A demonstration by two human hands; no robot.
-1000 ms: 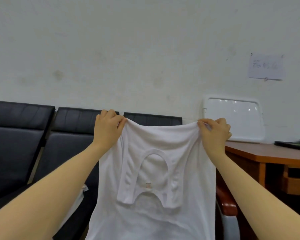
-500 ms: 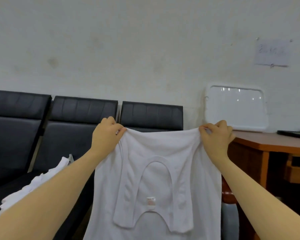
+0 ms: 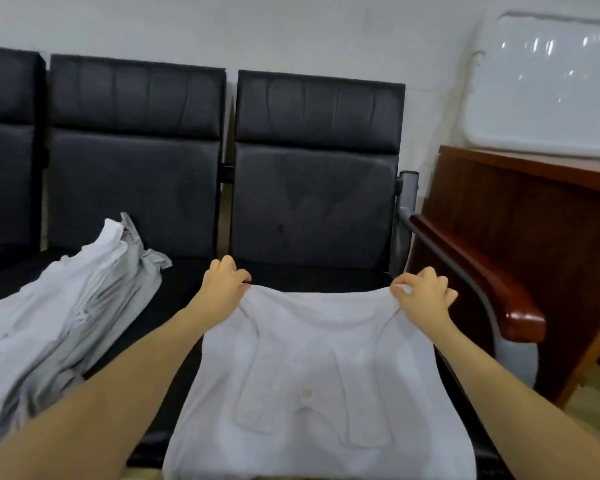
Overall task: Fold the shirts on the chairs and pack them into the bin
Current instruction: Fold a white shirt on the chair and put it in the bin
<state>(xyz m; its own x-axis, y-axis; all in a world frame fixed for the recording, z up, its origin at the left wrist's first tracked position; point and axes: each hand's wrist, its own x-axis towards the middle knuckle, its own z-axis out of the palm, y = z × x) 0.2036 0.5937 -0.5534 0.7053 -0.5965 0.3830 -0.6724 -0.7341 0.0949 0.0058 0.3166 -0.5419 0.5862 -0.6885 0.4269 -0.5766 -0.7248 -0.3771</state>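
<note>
Pinching white shirt top corners, left hand and right hand.

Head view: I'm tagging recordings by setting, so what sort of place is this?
Probably an office or waiting room: a row of linked black padded chairs against a plain white wall, beside a wooden desk.

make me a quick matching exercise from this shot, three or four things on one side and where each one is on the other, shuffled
Things:
1. white tank top
2. heap of shirts
3. white lid
4. wooden armrest

Places:
A. leaning against the wall on the desk
B. on the middle chair seat
C. pinched at its top edge by both hands
D. right of the right-hand chair

Pairs: 1-C, 2-B, 3-A, 4-D
</note>
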